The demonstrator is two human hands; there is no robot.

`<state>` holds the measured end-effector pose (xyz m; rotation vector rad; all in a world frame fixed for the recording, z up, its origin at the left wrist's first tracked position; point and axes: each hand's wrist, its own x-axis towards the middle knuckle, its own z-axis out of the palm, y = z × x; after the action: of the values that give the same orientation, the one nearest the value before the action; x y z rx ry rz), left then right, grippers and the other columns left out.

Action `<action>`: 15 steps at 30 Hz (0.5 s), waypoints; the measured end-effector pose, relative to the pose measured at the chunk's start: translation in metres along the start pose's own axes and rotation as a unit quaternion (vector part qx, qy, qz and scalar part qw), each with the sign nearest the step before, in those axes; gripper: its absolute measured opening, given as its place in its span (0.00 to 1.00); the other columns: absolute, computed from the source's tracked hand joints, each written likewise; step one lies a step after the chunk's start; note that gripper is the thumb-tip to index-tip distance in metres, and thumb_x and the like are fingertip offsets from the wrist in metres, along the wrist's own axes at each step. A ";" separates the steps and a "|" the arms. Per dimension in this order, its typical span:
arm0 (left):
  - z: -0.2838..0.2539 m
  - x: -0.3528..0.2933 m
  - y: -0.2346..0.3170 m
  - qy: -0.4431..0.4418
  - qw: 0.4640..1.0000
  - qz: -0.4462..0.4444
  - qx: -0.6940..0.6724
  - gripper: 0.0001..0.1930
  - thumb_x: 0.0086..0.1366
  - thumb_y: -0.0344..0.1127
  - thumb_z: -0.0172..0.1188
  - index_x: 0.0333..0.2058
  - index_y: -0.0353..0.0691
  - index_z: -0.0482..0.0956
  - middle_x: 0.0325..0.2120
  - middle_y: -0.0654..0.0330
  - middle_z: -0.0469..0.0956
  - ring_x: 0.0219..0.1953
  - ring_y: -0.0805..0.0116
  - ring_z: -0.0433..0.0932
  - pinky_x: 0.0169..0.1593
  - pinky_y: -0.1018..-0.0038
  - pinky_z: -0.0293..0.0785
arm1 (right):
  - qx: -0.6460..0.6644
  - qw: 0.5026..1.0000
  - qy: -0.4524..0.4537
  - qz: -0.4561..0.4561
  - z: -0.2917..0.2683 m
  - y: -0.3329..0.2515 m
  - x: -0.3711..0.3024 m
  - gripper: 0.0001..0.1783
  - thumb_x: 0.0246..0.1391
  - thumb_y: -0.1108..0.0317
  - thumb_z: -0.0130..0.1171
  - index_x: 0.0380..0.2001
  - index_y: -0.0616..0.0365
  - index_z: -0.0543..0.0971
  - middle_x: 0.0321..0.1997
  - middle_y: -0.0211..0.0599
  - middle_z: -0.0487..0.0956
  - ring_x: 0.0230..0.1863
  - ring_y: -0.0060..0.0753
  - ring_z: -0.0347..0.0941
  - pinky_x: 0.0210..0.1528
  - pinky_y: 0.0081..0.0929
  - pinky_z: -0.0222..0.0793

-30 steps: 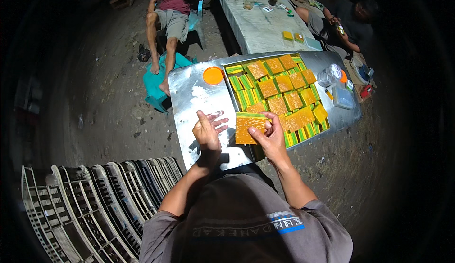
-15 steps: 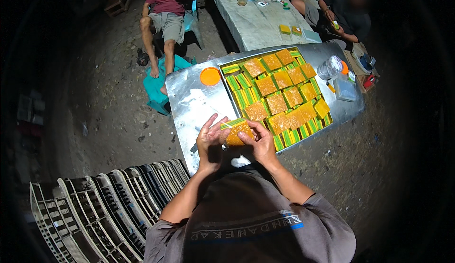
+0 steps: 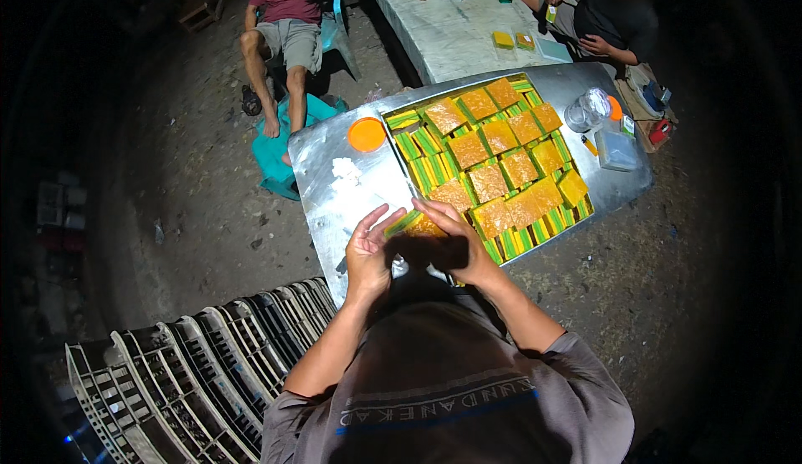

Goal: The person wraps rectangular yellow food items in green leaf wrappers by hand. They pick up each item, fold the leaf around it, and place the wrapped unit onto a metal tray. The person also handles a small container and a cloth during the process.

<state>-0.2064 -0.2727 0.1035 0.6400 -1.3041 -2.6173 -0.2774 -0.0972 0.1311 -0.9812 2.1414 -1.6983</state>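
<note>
Between my hands, just over the near edge of the metal table, is a square piece of layer cake (image 3: 420, 225) with an orange top and green-yellow sides. My left hand (image 3: 368, 262) grips its left side, fingers pointing up. Curled over the cake's far and right side is my right hand (image 3: 464, 247), which casts a dark shadow on it. Beyond them a shallow tray (image 3: 396, 153) holds many striped cake pieces, with several orange-topped squares (image 3: 499, 136) lying on the others. Thin white wrapping sheets (image 3: 347, 182) lie left of the tray.
On the metal table (image 3: 322, 151) are an orange lid (image 3: 366, 135), a clear jar (image 3: 588, 110) and a clear plastic box (image 3: 616, 150). Stacked plastic crates (image 3: 200, 364) stand at lower left. A seated person (image 3: 288, 21) is beyond; another (image 3: 618, 13) sits at the far right beside a longer table (image 3: 451, 38).
My right hand has shifted from the cake's right edge to over its top, fingers now reaching across the far side. The far-right person's hands have moved apart.
</note>
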 end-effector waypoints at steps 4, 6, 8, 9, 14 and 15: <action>-0.001 -0.005 -0.002 -0.020 1.000 0.005 -0.019 0.29 0.65 0.15 0.54 0.64 0.32 0.59 0.59 0.41 0.72 0.53 0.59 0.79 0.54 0.68 0.80 | -0.021 0.998 -0.034 0.039 -0.006 -0.007 0.007 0.39 0.51 0.73 0.68 0.67 0.56 0.68 0.60 0.47 0.72 0.62 0.42 0.69 0.64 0.31 0.63; 0.004 -0.009 0.006 -0.044 0.999 -0.005 -0.020 0.30 0.65 0.15 0.55 0.64 0.33 0.59 0.60 0.42 0.71 0.54 0.60 0.78 0.52 0.69 0.81 | -0.009 0.999 -0.005 0.054 -0.002 -0.006 0.006 0.36 0.52 0.71 0.69 0.65 0.57 0.71 0.59 0.47 0.72 0.61 0.42 0.69 0.64 0.31 0.64; 0.005 -0.013 0.011 -0.040 0.998 -0.020 -0.040 0.29 0.64 0.11 0.50 0.63 0.34 0.62 0.61 0.44 0.71 0.56 0.60 0.77 0.54 0.69 0.80 | 0.016 0.998 0.044 0.043 0.006 -0.006 0.004 0.32 0.53 0.69 0.70 0.62 0.58 0.75 0.59 0.47 0.73 0.61 0.41 0.70 0.63 0.31 0.64; 0.005 -0.014 0.013 -0.041 0.998 -0.019 -0.043 0.29 0.64 0.12 0.51 0.64 0.35 0.62 0.61 0.45 0.71 0.57 0.60 0.77 0.54 0.69 0.80 | 0.021 0.996 0.082 0.042 0.011 -0.009 0.002 0.30 0.53 0.70 0.69 0.60 0.59 0.76 0.59 0.45 0.74 0.62 0.39 0.69 0.64 0.31 0.64; -0.001 -0.022 0.009 -0.096 0.992 0.054 0.061 0.28 0.67 0.16 0.53 0.65 0.34 0.61 0.63 0.47 0.70 0.59 0.63 0.74 0.56 0.72 0.75 | 0.003 0.988 0.133 0.077 0.024 -0.016 -0.006 0.23 0.54 0.70 0.69 0.54 0.59 0.81 0.56 0.41 0.75 0.60 0.36 0.70 0.62 0.31 0.66; -0.002 -0.024 0.010 -0.104 0.990 0.049 0.084 0.28 0.68 0.23 0.56 0.65 0.34 0.60 0.63 0.47 0.69 0.60 0.63 0.73 0.57 0.72 0.74 | 0.010 0.988 0.118 0.097 0.023 -0.016 -0.006 0.22 0.54 0.71 0.69 0.53 0.59 0.81 0.56 0.41 0.76 0.59 0.36 0.70 0.62 0.31 0.66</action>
<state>-0.1842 -0.2730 0.1173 0.3199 -1.5849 -2.5703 -0.2544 -0.1126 0.1375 -0.5654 2.2719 -1.8119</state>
